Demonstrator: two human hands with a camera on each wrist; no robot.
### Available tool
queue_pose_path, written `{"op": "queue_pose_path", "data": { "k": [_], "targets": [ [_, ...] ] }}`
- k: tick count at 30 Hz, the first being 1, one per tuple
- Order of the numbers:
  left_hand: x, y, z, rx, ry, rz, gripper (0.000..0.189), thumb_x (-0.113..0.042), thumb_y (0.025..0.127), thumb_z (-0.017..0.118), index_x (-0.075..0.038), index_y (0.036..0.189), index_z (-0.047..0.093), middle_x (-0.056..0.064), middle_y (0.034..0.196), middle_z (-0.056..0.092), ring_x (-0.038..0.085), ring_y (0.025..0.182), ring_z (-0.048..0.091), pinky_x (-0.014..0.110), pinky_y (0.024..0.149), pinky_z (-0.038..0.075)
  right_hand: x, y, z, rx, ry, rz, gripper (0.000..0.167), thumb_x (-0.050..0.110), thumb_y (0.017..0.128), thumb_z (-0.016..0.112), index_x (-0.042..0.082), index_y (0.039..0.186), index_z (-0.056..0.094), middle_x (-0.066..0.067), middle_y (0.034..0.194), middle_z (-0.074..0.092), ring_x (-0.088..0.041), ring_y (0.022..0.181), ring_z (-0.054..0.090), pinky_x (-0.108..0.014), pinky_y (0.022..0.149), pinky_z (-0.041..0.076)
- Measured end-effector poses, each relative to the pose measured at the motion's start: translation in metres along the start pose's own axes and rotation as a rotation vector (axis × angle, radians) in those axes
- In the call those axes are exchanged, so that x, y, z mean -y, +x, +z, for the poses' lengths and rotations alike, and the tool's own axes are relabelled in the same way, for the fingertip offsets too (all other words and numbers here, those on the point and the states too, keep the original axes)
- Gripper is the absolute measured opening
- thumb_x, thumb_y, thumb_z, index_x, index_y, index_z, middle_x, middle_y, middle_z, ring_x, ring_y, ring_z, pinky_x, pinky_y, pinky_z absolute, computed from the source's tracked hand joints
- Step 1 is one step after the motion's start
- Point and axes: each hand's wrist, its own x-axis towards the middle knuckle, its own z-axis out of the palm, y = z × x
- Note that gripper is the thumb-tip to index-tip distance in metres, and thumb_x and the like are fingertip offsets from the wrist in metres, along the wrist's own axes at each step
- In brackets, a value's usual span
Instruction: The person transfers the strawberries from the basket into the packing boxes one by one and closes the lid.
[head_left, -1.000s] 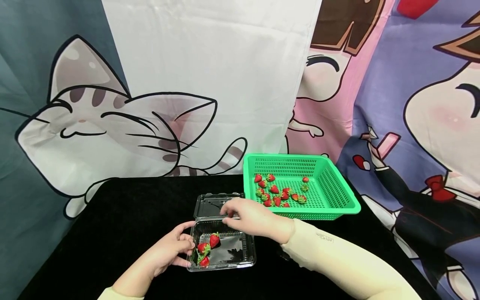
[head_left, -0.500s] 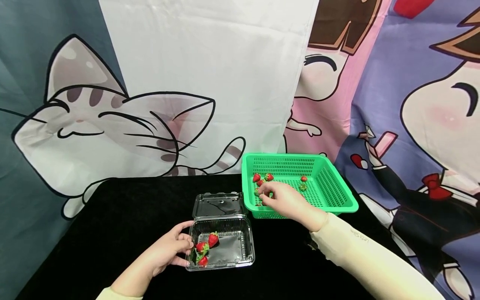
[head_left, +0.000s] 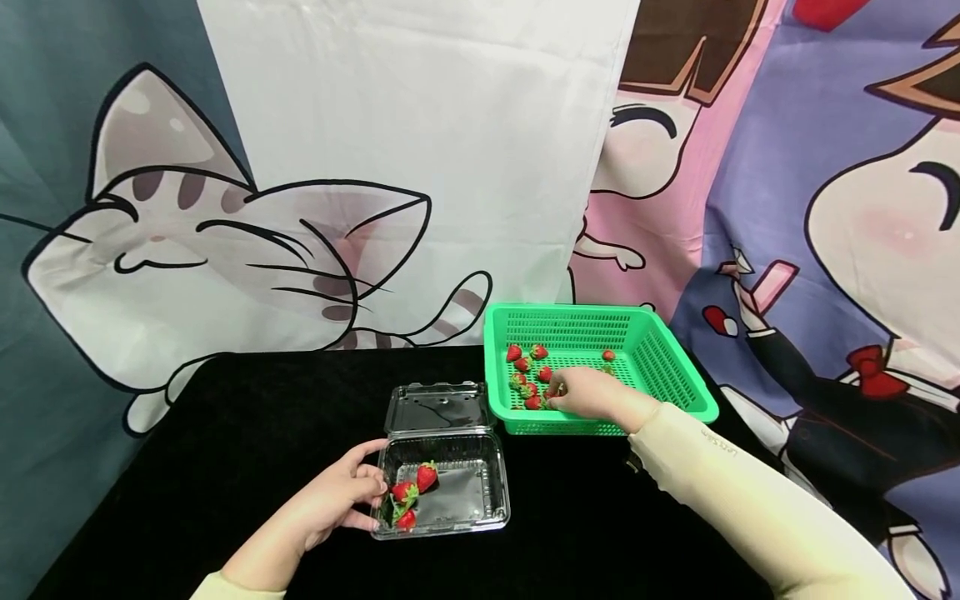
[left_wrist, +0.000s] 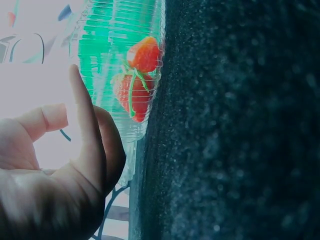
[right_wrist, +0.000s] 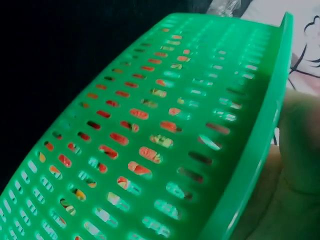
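My left hand [head_left: 341,498] holds the left side of a clear plastic clamshell box [head_left: 468,530], thumb near the front corner and index finger by the back one. Three red strawberries [head_left: 427,477] with green leaves lie in its left half. The left wrist view shows two strawberries [left_wrist: 135,95] through the clear wall beside the left hand [left_wrist: 85,150]. Inside the green basket [head_left: 678,375], my right hand [head_left: 592,392] reaches down with bent fingers and pinches a strawberry, mostly hidden by the fingers. Several strawberries [head_left: 522,365] lie around the fingertips.
The clamshell's lid [head_left: 437,408] lies folded back behind the box, close to the basket's left side. Black cloth [head_left: 262,417] covers the table. A printed cartoon curtain [head_left: 420,108] hangs right behind it. The slotted basket wall [right_wrist: 150,125] fills most of the right wrist view.
My right hand has moved from over the clamshell into the basket, then slightly right and down among the strawberries. My left hand stays at the box's left side.
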Motion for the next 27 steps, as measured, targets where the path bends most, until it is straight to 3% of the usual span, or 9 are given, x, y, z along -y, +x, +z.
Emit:
{"op": "queue_pose_path", "data": {
  "k": [5, 11, 18, 20, 23, 27],
  "targets": [
    [0.001, 0.002, 0.000, 0.004, 0.002, -0.004, 0.079, -0.001, 0.084, 0.056, -0.009, 0.154, 0.021, 0.011, 0.103, 0.054, 0.019, 0.082, 0.056, 0.039, 0.061, 0.060, -0.007, 0.008, -0.004, 0.123, -0.028, 0.004, 0.018, 0.025, 0.095, 0.065, 0.010, 0.104, 0.070, -0.001, 0.102, 0.067, -0.021, 0.097, 0.063, -0.043, 0.084, 0.053],
    [0.002, 0.001, -0.001, 0.007, 0.003, -0.002, 0.079, -0.001, 0.083, 0.056, -0.008, 0.154, 0.020, 0.011, 0.101, 0.053, 0.019, 0.081, 0.056, 0.039, 0.061, 0.059, -0.010, 0.020, -0.006, 0.254, -0.082, -0.010, 0.024, 0.016, 0.097, 0.060, 0.003, 0.115, 0.069, -0.008, 0.112, 0.066, -0.027, 0.105, 0.062, -0.044, 0.088, 0.053],
    [0.002, 0.002, -0.001, 0.008, 0.001, 0.003, 0.079, -0.001, 0.083, 0.056, -0.008, 0.154, 0.020, 0.010, 0.101, 0.053, 0.019, 0.081, 0.056, 0.040, 0.061, 0.059, -0.007, 0.025, -0.009, 0.381, -0.104, 0.060, 0.018, 0.012, 0.098, 0.055, 0.010, 0.109, 0.069, -0.006, 0.108, 0.064, -0.022, 0.088, 0.054, -0.037, 0.070, 0.045],
    [0.001, 0.001, -0.001, 0.007, 0.002, 0.003, 0.079, -0.001, 0.083, 0.056, -0.008, 0.153, 0.020, 0.011, 0.100, 0.053, 0.019, 0.081, 0.056, 0.040, 0.061, 0.059, -0.008, 0.028, -0.008, 0.403, -0.107, 0.078, 0.021, 0.010, 0.098, 0.052, 0.011, 0.110, 0.069, -0.007, 0.111, 0.064, -0.022, 0.092, 0.055, -0.038, 0.072, 0.044],
    [0.000, 0.000, 0.000, 0.009, 0.000, 0.007, 0.079, -0.001, 0.083, 0.056, -0.007, 0.153, 0.021, 0.011, 0.100, 0.053, 0.018, 0.081, 0.056, 0.040, 0.062, 0.060, -0.019, 0.043, -0.002, 0.451, -0.120, 0.089, 0.023, 0.008, 0.099, 0.050, 0.013, 0.112, 0.069, -0.007, 0.116, 0.063, -0.023, 0.101, 0.057, -0.040, 0.075, 0.045],
    [-0.002, -0.001, 0.000, 0.013, -0.002, 0.011, 0.079, -0.001, 0.083, 0.056, -0.007, 0.153, 0.021, 0.010, 0.100, 0.053, 0.018, 0.081, 0.056, 0.040, 0.062, 0.060, -0.058, 0.075, 0.015, 0.499, -0.154, 0.041, 0.023, 0.013, 0.098, 0.055, 0.022, 0.115, 0.069, -0.004, 0.121, 0.063, -0.022, 0.109, 0.058, -0.043, 0.077, 0.048]
  ]
}}
